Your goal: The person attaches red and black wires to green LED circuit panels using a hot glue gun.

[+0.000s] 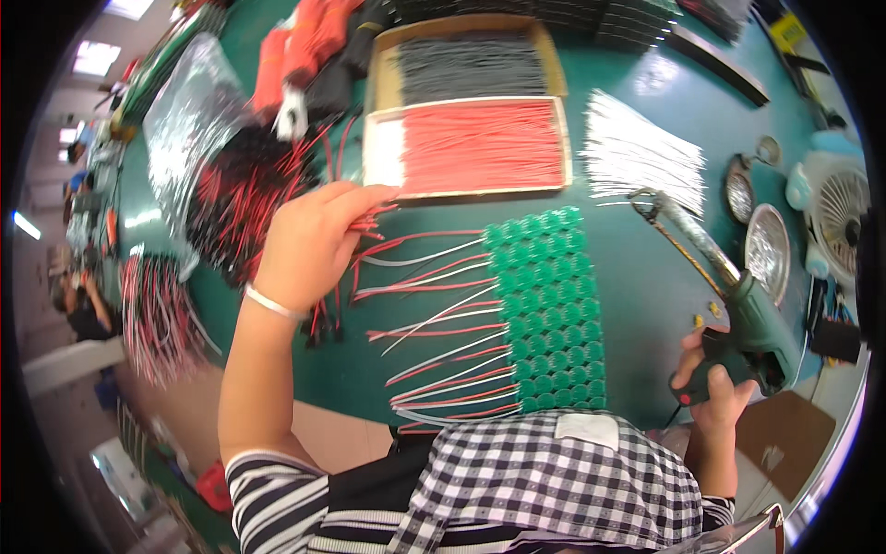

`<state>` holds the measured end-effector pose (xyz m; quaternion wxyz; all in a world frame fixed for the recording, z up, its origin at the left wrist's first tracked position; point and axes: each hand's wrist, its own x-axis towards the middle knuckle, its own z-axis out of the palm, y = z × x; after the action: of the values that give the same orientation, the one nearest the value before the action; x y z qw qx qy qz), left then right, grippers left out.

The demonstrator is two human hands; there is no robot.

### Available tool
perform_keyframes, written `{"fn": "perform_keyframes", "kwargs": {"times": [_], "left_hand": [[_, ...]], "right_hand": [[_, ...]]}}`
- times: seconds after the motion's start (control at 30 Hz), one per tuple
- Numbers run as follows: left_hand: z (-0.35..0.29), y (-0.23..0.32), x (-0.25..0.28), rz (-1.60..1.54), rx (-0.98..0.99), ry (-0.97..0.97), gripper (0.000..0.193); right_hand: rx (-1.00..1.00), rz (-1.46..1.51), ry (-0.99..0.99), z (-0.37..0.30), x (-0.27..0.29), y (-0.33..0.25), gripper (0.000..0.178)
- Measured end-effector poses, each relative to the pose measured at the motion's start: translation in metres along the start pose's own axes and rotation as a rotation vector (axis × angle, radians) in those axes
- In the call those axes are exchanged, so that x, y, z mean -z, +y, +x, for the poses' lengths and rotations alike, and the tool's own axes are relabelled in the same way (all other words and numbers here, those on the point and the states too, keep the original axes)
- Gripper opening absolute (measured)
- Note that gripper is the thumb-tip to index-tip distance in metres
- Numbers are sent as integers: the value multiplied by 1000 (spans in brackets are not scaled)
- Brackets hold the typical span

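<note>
Wire bundle (161, 319) far left; then clear bag (189, 102) with red-black wire pile (231, 208). Left hand (314, 240): fingers drawn narrow at red wires (374, 220), can't tell if gripped. Tray (385, 148) with red tubes (484, 146), about 1 to 2 o'clock from left hand. Green panel (549, 314) of round discs lies flat on table (646, 314) between hands: about 4 o'clock from left hand, 9 to 10 from right. Long axis 12 to 6; red and white leads (438, 331) point 9, left hand nearer their free ends. White tubes (646, 148) at panel's 1. Right hand (720, 392) wrapped round heat gun (766, 323), long axis 11 to 5, nozzle pointing 11
</note>
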<state>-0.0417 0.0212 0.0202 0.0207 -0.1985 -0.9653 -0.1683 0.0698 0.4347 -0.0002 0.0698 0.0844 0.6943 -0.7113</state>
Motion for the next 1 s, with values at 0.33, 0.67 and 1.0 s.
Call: {"fn": "perform_keyframes", "kwargs": {"times": [0.33,0.67,1.0], "left_hand": [[-36,-24,-19,-208,77,-80,27],[-68,-66,6,-19,81,-20,39],[-4,40,-15,214,-343,13,41]], "right_hand": [[7,583,-198,42,-100,14,81],[-52,642,-267,45,-116,21,79],[-95,169,-240,39,-66,-9,78]]}}
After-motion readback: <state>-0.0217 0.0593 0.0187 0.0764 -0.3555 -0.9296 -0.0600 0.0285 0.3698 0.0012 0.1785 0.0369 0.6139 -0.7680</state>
